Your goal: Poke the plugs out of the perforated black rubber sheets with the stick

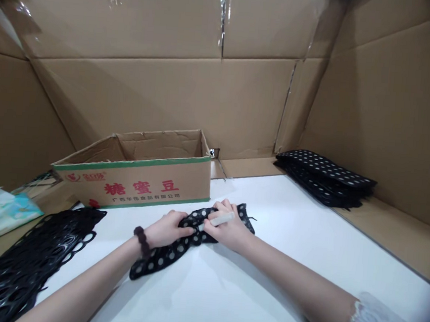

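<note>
A black strip with rows of pale round dots lies slantwise on the white tabletop, slightly rumpled. My left hand grips its upper part, thumb on top and pointing right; a dark beaded band circles the wrist. In my right hand is a white pen-like tool, its tip down against the strip close to my left thumb. The fingers of my right hand also rest over the strip's right part and hide some of it. What exactly the tip touches is too small to tell.
An open cardboard box with red lettering stands behind my hands. On the left lie black sheets with large round holes and a tissue pack. A stack of black dotted sheets sits at right. Tall cardboard walls enclose the white table.
</note>
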`<state>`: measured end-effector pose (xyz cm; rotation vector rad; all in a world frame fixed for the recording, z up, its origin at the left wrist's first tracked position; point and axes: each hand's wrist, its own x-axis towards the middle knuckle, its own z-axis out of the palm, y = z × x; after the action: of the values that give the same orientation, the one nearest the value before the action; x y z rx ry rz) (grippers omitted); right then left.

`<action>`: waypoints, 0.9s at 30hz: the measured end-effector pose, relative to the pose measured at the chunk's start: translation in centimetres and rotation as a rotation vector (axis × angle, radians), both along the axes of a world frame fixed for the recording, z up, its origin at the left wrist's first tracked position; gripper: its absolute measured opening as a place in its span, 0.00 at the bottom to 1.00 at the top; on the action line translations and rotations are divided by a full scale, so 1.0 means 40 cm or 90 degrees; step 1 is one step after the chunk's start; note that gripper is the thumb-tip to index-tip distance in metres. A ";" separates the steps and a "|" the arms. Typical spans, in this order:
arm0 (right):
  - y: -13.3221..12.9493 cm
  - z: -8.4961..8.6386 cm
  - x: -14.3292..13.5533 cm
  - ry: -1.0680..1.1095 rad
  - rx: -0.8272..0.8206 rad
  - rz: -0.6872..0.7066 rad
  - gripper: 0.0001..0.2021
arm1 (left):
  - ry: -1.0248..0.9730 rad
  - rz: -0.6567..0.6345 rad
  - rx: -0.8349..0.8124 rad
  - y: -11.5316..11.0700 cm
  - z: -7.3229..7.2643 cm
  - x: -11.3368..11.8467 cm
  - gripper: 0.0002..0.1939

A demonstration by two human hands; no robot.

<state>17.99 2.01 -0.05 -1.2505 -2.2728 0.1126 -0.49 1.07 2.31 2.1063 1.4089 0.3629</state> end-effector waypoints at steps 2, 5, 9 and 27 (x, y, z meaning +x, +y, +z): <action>-0.003 -0.003 0.005 0.030 0.015 0.017 0.12 | 0.109 0.072 0.202 -0.001 -0.009 -0.001 0.19; -0.010 -0.005 0.005 0.097 0.077 0.019 0.05 | 0.134 0.045 0.367 -0.014 -0.006 -0.002 0.26; -0.006 -0.012 -0.003 0.162 -0.009 0.060 0.04 | 0.170 -0.104 0.270 -0.021 0.011 -0.013 0.24; 0.007 -0.025 -0.032 0.415 -0.268 -0.019 0.05 | 0.395 -0.211 0.551 -0.039 -0.053 0.005 0.10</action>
<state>16.71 2.28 -1.07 -1.2106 -1.7012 0.8887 -0.30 -0.48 0.18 3.3274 1.2872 0.2004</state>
